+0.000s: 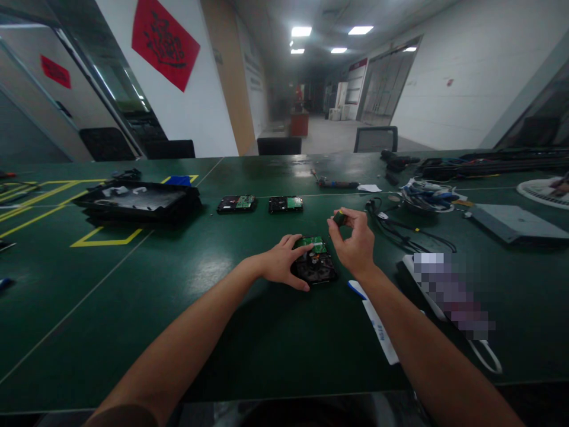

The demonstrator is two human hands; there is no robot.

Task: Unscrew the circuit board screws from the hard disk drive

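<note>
A hard drive (316, 270) lies on the green table in front of me, its green circuit board facing up. My left hand (284, 261) rests on its left side with the fingers spread, steadying nothing else. Just above and to the right of the drive, my right hand (358, 240) is closed around a short dark screwdriver handle (339, 217) with a yellow end. No shaft of it can be made out. Two more hard drives, one at the left (237, 204) and one nearer the middle (285, 204), lie farther back.
Black trays (137, 198) stand at left by yellow tape. Cables (395, 228), a bundle of wires (429, 196), a grey metal box (518, 222) and a long power tool (338, 184) lie right and back. A white-and-blue strip (380, 332) and a blurred-out object (451, 293) flank my right forearm.
</note>
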